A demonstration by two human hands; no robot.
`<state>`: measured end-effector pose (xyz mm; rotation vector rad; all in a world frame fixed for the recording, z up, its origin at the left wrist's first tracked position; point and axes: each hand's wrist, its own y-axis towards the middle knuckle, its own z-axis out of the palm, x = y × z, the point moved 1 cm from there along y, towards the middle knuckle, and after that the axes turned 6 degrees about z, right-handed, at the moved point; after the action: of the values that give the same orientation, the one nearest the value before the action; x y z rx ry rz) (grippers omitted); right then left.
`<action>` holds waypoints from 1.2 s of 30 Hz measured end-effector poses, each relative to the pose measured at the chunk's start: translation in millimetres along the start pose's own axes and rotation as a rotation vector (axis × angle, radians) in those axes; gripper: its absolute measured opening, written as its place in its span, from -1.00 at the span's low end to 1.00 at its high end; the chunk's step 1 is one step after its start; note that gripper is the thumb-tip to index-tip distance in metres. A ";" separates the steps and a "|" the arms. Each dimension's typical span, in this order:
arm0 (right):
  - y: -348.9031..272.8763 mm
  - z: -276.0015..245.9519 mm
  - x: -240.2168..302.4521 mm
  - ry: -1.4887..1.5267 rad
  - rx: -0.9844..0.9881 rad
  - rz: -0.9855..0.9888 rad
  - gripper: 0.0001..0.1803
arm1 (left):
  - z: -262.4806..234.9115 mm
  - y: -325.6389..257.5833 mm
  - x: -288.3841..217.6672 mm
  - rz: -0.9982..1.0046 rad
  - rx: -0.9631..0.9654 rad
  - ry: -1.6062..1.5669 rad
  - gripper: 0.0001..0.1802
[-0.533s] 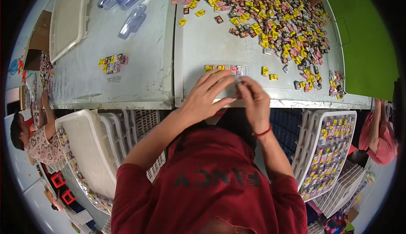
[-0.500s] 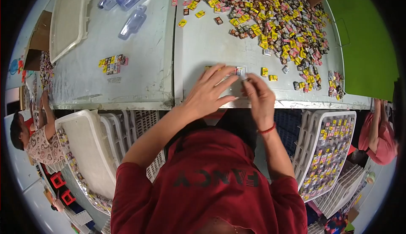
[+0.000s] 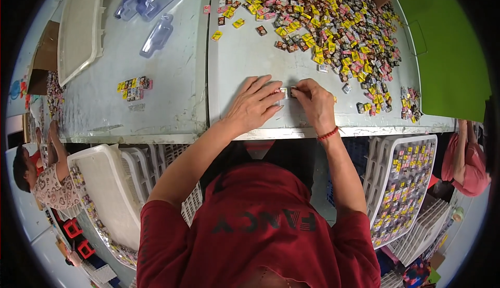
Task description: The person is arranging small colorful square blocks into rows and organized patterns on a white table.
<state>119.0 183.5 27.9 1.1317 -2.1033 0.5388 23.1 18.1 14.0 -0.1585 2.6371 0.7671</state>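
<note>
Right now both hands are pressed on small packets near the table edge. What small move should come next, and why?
Probably the left hand and right hand should close the small row of packets between them, keeping it flat. The fingers already cover most of it. Once it sits straight, the right hand could reach up to the big pile of loose packets for more.
</note>
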 end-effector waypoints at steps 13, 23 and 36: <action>-18.0 28.2 2.2 -0.042 -0.391 -0.267 -0.94 | -0.7 1.1 0.4 0.004 -0.008 -0.007 -0.71; -4.9 -1.1 2.8 0.096 -0.292 -0.129 -0.85 | -20.7 9.6 10.7 -0.247 -0.097 -0.290 -0.73; 74.9 15.3 3.0 -0.455 -0.338 -0.372 -0.74 | 12.1 65.3 84.7 -0.121 -0.010 0.004 -0.72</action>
<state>49.1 212.3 16.7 1.4907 -2.1585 -0.2658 -64.4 79.7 3.2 -0.3203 2.6003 0.7401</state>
